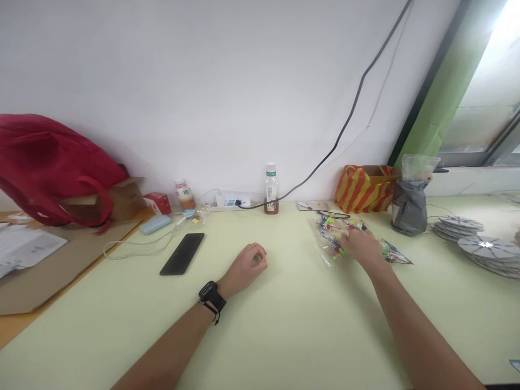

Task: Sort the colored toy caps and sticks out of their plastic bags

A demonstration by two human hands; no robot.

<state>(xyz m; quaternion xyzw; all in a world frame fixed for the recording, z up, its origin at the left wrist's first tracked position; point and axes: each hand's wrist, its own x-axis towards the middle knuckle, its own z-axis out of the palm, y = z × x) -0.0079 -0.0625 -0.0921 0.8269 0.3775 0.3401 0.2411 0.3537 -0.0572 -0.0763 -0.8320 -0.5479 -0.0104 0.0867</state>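
Observation:
My left hand (pixel 246 267) rests on the pale green table, loosely curled with the thumb meeting the fingers and nothing visible inside. A black watch (pixel 212 295) is on that wrist. To the right, my right hand (pixel 361 246) reaches down onto a clear plastic bag (pixel 325 252) with small blue, red, green and yellow plastic pieces (pixel 336 238). Its fingers are bent and pressed together among the pieces; what they grip is hidden. Beside this hand lies another colourful packet (pixel 393 252), partly covered by it.
A black phone (pixel 182 253) lies left of my left hand. Along the wall stand a drink bottle (pixel 271 189), a power strip (pixel 231 200) with a black cable, a striped bag (pixel 361 189) and a grey bag (pixel 409 208). Stacked grey discs (pixel 489 250) are far right, a red bag (pixel 52 162) far left.

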